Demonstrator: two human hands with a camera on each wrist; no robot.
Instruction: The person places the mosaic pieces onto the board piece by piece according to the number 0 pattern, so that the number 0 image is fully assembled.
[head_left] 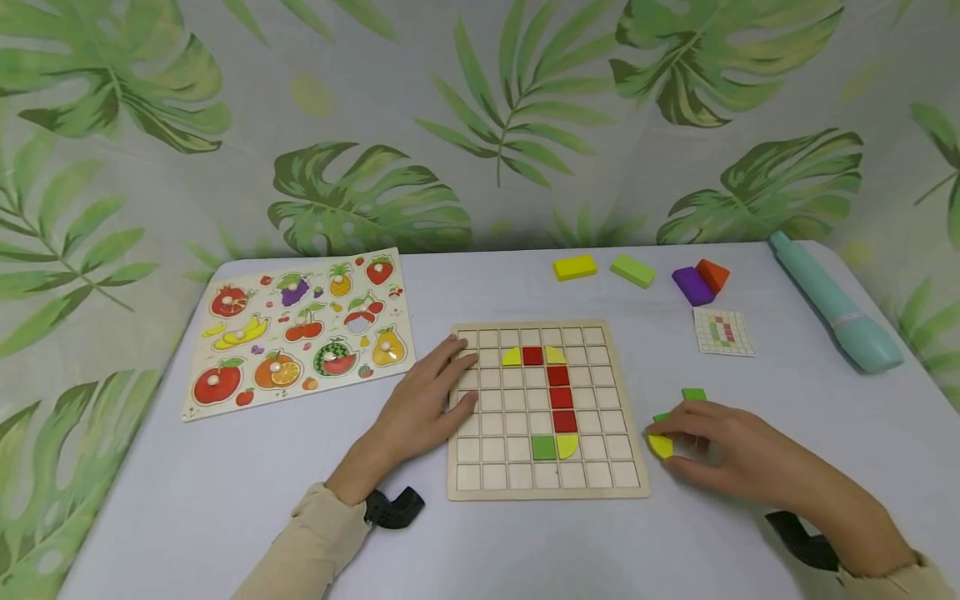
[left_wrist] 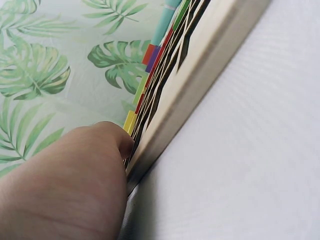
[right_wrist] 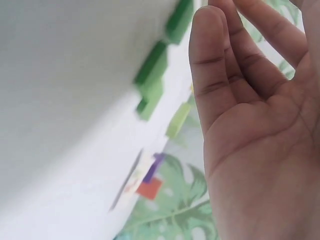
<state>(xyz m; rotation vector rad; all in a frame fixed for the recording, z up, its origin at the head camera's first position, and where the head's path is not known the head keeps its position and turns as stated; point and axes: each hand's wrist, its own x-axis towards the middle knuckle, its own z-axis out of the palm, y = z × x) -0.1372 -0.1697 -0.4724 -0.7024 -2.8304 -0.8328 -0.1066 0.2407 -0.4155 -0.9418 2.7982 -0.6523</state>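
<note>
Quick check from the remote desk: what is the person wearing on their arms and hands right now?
Both hands, the left hand and the right hand, are bare: no gloves, rings or markings visible. Each forearm has a beige long sleeve with a ribbed cuff. A black camera mount sits at each wrist. No cables show.

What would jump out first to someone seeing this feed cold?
Mid-table, the wooden grid board draws the eye, with red, yellow and green tiles forming a hook shape in its cells. The left hand rests flat on the board's left edge, while the right hand touches a yellow quarter-round tile just right of the board. A bright fruit puzzle lies at the far left, and a small pattern card lies beyond the right hand.
</note>
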